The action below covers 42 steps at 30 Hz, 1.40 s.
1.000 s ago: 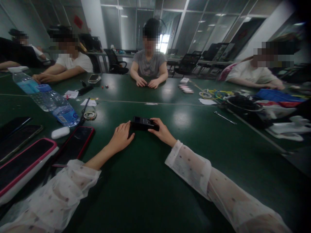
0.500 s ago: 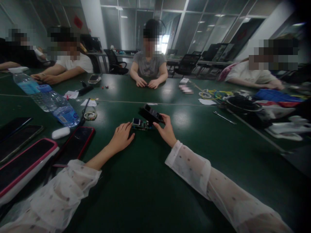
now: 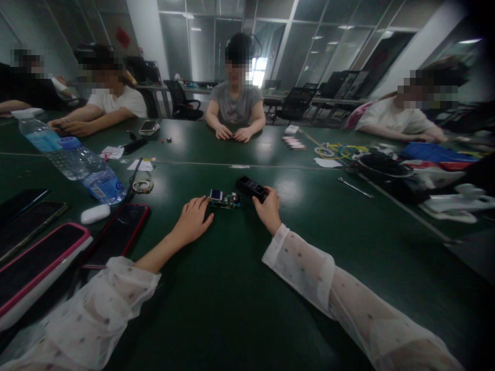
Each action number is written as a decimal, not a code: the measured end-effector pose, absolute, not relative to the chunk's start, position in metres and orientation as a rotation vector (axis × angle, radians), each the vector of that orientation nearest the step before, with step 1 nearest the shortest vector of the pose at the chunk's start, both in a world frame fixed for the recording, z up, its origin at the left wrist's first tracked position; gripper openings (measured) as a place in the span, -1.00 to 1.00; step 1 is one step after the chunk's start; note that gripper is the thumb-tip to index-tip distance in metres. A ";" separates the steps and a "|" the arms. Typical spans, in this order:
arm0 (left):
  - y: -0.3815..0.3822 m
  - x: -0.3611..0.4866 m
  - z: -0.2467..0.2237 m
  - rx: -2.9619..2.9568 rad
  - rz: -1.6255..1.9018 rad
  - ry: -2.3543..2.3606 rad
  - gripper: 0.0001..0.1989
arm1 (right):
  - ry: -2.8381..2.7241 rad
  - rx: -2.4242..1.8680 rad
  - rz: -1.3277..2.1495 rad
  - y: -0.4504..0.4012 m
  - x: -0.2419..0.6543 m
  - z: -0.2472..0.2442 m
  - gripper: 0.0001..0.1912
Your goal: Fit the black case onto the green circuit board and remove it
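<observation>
A green circuit board [image 3: 228, 201] with a small square screen lies on the table in front of me. My left hand [image 3: 190, 220] rests flat on the tabletop with its fingers stretched out. Its fingertips are at the board's left end; whether they touch it I cannot tell. Just right of the board, my right hand [image 3: 269, 208] grips the right end of a black plastic housing [image 3: 249, 186] between thumb and fingers. The housing lies low, at or very near the table surface, apart from the board.
Two water bottles [image 3: 101, 172] stand at the left, near a white earbud case [image 3: 95, 213] and several phones, one with a red edge [image 3: 119, 232]. A coiled cable [image 3: 142, 186] lies behind them. At the right are a wrench [image 3: 355, 187] and piled cables. Several people sit around the table.
My right hand has lowered the black housing and swung it rightward, away from the circuit board, which shows more fully now. My left hand stays in place.
</observation>
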State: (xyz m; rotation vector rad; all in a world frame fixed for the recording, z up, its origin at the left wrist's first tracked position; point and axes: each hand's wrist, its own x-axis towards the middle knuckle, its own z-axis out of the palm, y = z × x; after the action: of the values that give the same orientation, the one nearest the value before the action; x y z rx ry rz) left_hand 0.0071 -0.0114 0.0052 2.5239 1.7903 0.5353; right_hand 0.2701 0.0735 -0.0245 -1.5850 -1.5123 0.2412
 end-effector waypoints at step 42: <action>-0.012 0.008 0.004 2.546 0.559 1.785 -0.52 | -1.728 -0.964 0.343 0.046 0.256 0.000 -0.44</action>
State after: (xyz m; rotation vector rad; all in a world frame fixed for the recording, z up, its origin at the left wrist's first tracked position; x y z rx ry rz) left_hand 0.0084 -0.0121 0.0043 2.5465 1.7853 0.5593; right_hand 0.2563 0.0455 -0.0003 -0.9636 -1.7280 0.3430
